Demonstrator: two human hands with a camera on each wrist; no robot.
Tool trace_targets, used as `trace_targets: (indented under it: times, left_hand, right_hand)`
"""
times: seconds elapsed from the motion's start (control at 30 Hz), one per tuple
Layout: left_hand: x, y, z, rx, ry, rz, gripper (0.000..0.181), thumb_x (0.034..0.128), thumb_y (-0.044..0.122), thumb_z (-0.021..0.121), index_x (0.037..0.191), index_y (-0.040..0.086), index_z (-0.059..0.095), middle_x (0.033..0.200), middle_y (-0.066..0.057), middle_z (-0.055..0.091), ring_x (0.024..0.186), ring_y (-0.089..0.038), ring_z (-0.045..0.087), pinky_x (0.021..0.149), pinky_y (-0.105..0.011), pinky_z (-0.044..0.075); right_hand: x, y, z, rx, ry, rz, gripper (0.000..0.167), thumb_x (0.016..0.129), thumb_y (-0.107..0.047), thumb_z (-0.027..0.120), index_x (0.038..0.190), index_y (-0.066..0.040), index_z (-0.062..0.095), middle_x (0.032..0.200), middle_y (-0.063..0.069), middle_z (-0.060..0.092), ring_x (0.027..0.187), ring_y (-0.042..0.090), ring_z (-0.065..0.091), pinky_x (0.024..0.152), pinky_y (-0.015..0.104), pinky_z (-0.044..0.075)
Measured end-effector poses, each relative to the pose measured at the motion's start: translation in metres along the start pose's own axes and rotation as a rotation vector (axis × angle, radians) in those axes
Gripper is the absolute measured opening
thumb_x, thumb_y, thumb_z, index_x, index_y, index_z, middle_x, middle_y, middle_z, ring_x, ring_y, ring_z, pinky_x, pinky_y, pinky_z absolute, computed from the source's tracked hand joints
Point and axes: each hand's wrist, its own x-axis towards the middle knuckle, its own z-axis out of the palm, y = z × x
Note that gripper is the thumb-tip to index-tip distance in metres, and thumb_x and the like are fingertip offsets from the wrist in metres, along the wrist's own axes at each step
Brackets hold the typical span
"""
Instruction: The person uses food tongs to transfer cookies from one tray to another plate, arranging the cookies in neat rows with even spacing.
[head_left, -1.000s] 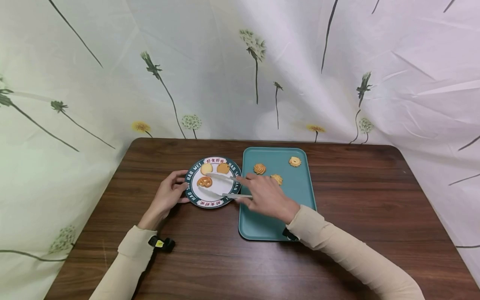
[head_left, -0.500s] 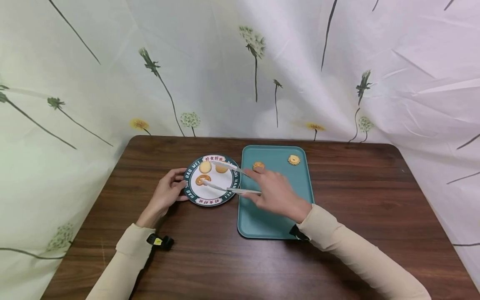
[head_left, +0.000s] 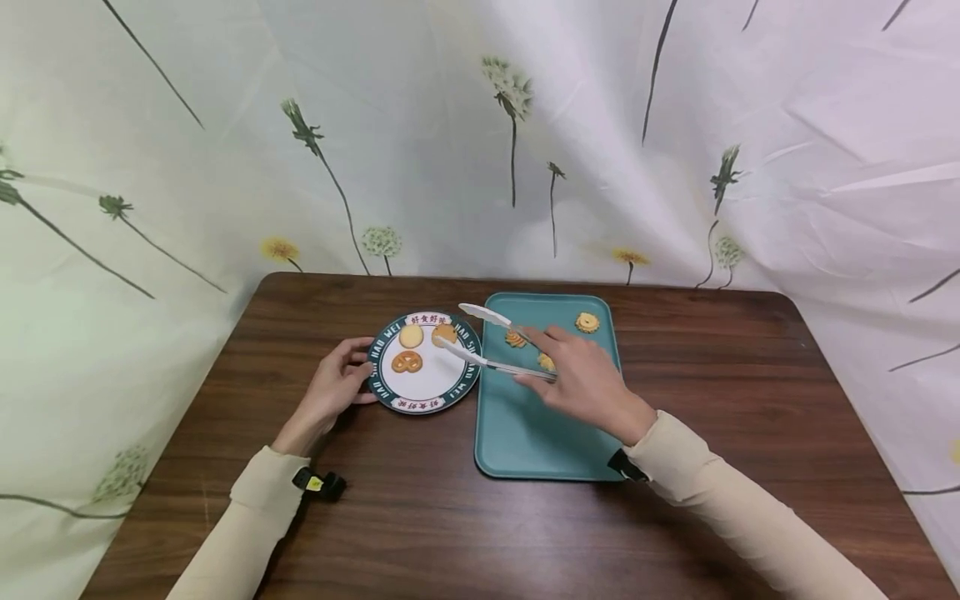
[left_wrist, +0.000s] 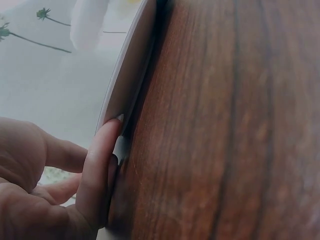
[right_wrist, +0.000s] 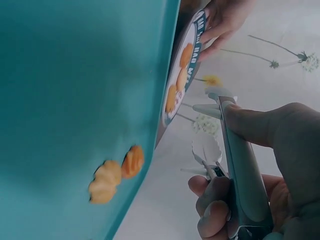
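A round plate [head_left: 422, 385] with a dark patterned rim carries a pretzel-shaped cookie [head_left: 407, 362], a pale round cookie [head_left: 411, 336] and a browner round cookie [head_left: 444, 335]. My left hand [head_left: 336, 385] holds its left edge; in the left wrist view one fingertip touches the rim's underside. My right hand [head_left: 588, 383] grips metal tongs [head_left: 517, 369] with pale tips spread apart, nothing between them. The tips hover over the plate's right side and the tray's left edge. In the right wrist view the thumb [right_wrist: 247, 122] lies along one tong arm.
Right of the plate lies a teal tray [head_left: 517, 454]. On it are a swirl cookie [head_left: 515, 337], a ridged cookie [head_left: 547, 362] partly hidden by my right hand, and a round cookie [head_left: 587, 322] at the far right. A flowered cloth [head_left: 450, 167] hangs behind the wooden table [head_left: 420, 517].
My right hand has drawn the tongs rightward from the plate, leaving the pretzel-shaped cookie there uncovered. My left hand stays at the plate's edge.
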Motion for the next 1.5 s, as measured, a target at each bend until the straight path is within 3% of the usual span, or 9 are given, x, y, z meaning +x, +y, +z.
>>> trace_targets:
  times: [0.2,0.4,0.73,0.93,1.23,1.5]
  left_hand:
    - [0.0,0.0,0.001,0.017,-0.005,-0.016,0.05,0.1105,0.01,0.044,0.16,0.009,0.035,0.141,-0.025,0.044,0.106,-0.026,0.061,0.075,-0.029,0.069]
    - [0.0,0.0,0.0,0.009,-0.004,-0.004,0.051,0.1106,0.011,0.045,0.161,0.009,0.034,0.142,-0.026,0.044,0.107,-0.027,0.061,0.074,-0.028,0.069]
    - [0.002,-0.001,-0.002,0.027,0.006,-0.013,0.05,0.1102,0.01,0.044,0.16,0.009,0.035,0.141,-0.027,0.044,0.104,-0.024,0.061,0.074,-0.03,0.069]
    - [0.002,-0.001,-0.002,0.033,0.005,-0.001,0.05,0.11,0.008,0.043,0.16,0.008,0.035,0.139,-0.027,0.044,0.106,-0.027,0.06,0.074,-0.03,0.069]
    - [0.001,0.001,-0.003,0.031,0.001,-0.002,0.051,0.1102,0.009,0.043,0.16,0.008,0.034,0.14,-0.027,0.044,0.107,-0.028,0.06,0.075,-0.03,0.069]
    - [0.001,0.001,-0.001,0.016,-0.01,-0.009,0.051,0.1104,0.009,0.042,0.16,0.008,0.034,0.141,-0.027,0.043,0.109,-0.029,0.06,0.076,-0.031,0.069]
  right_hand:
    - [-0.01,0.016,-0.004,-0.034,0.022,0.043,0.066,0.093,-0.051,0.076,0.149,-0.022,0.058,0.121,0.011,0.072,0.066,0.017,0.063,0.049,0.032,0.054]
    - [-0.019,0.031,-0.013,-0.052,0.027,0.086,0.066,0.093,-0.05,0.076,0.151,-0.023,0.057,0.13,0.013,0.07,0.053,0.016,0.056,0.041,0.03,0.047]
    - [-0.03,0.048,-0.022,-0.097,0.041,0.117,0.069,0.092,-0.05,0.076,0.15,-0.019,0.057,0.126,0.013,0.07,0.059,0.024,0.063,0.043,0.037,0.052]
    - [-0.036,0.058,-0.026,-0.113,0.033,0.153,0.071,0.092,-0.05,0.077,0.151,-0.017,0.057,0.114,0.012,0.069,0.057,0.022,0.058,0.041,0.035,0.048]
    - [-0.043,0.073,-0.031,-0.118,0.018,0.206,0.07,0.092,-0.048,0.076,0.15,-0.013,0.057,0.122,0.016,0.069,0.064,0.027,0.063,0.044,0.038,0.052]
    - [-0.052,0.084,-0.035,-0.135,0.025,0.236,0.07,0.093,-0.046,0.075,0.149,-0.008,0.057,0.127,0.021,0.068,0.076,0.04,0.069,0.052,0.052,0.058]
